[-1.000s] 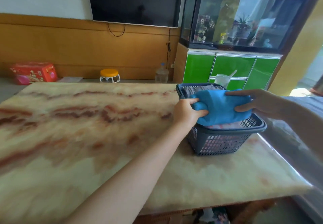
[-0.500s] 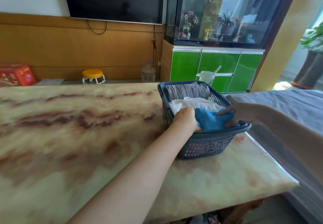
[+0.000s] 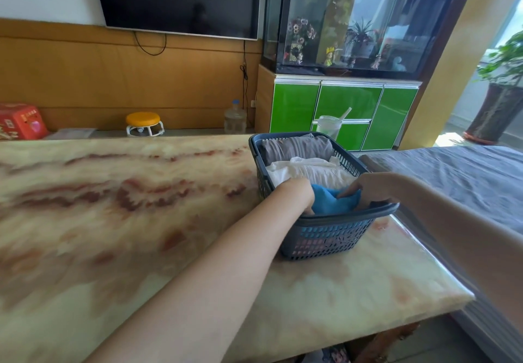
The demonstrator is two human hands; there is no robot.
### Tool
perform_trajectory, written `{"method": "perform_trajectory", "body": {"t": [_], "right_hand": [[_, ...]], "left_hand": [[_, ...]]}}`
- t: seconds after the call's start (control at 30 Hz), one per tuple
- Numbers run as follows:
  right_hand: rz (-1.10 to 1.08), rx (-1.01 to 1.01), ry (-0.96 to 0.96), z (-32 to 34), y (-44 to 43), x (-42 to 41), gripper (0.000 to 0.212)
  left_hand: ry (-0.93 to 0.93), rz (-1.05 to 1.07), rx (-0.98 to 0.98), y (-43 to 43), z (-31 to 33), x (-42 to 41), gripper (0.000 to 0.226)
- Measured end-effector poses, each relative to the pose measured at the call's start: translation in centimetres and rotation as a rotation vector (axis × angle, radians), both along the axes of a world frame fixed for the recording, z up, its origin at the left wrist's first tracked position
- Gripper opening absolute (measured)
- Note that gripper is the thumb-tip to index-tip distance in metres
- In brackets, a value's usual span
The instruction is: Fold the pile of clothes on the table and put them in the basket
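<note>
A dark blue plastic basket stands on the marble table at its right end. Inside it lie a folded grey garment at the back, a folded white garment in the middle and a folded blue garment at the front. My left hand reaches into the basket and grips the blue garment's left end; its fingers are hidden behind the cloth. My right hand holds the garment's right end, fingers curled down over it inside the basket's front right corner.
A bed with a grey sheet runs along the table's right side. Beyond the table stand a green cabinet with a glass tank, a plastic cup with a straw, a water jug, a yellow stool and a red box.
Both hands have lowered the blue garment from above the basket's rim down into its front part. The camera view has shifted to the right.
</note>
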State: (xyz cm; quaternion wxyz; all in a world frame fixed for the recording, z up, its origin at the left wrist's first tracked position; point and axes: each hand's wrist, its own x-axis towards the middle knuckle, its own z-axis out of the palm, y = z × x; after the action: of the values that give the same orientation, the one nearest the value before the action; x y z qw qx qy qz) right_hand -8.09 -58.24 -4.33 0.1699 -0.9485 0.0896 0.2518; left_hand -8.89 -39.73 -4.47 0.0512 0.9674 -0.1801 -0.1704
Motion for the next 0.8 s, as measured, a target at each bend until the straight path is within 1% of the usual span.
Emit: {"method": "perform_trajectory", "body": {"t": [0.07,0.1,0.17,0.23,0.3,0.37,0.43,0.5,0.57,0.6,0.7,0.73,0.8], "right_hand": [[0.08,-0.033,-0.004,1.0,0.1,-0.5,0.052],[0.116,-0.037,-0.018,1.4,0.1,-0.7,0.053],[0.165,-0.046,-0.079,1.9,0.2,-1.1,0.059],[0.183,-0.043,-0.166,1.8,0.3,-1.5,0.065],[0.169,-0.001,-0.201,1.3,0.4,-1.9,0.069],[0.192,0.0,-0.211,0.8,0.4,-2.2,0.07],[0.229,-0.014,-0.237,0.3,0.2,-2.2,0.066],[0.258,-0.05,-0.217,0.0,0.3,-2.0,0.063],[0.29,-0.109,-0.179,-0.4,0.0,-1.5,0.075],[0.296,-0.122,-0.171,-0.8,-0.3,-1.1,0.076],[0.303,-0.127,-0.14,-0.9,-0.2,-1.0,0.047],[0.311,-0.104,-0.144,-1.2,-0.3,-0.7,0.042],[0.3,-0.1,-0.127,-1.1,-0.1,-0.7,0.041]], "left_hand": [[0.009,-0.016,0.007,0.0,0.1,-0.2,0.069],[-0.026,-0.014,-0.035,0.3,0.2,-0.4,0.065],[-0.14,0.003,-0.182,1.2,0.1,-0.5,0.059],[-0.221,0.006,-0.344,2.3,-0.3,-0.2,0.058],[-0.232,-0.003,-0.482,3.2,-1.0,-0.2,0.066],[-0.221,-0.053,-0.548,3.6,-1.6,-0.1,0.077],[-0.234,-0.098,-0.495,3.6,-2.4,0.0,0.074],[-0.262,-0.134,-0.368,3.2,-2.9,0.2,0.067],[-0.248,-0.163,-0.236,2.9,-2.9,0.4,0.068],[-0.235,-0.169,-0.196,2.8,-2.9,0.5,0.069],[-0.174,-0.166,-0.149,2.7,-2.2,0.4,0.07],[-0.166,-0.167,-0.146,2.7,-2.3,0.4,0.07],[-0.169,-0.157,-0.141,2.7,-2.4,0.6,0.071]]}}
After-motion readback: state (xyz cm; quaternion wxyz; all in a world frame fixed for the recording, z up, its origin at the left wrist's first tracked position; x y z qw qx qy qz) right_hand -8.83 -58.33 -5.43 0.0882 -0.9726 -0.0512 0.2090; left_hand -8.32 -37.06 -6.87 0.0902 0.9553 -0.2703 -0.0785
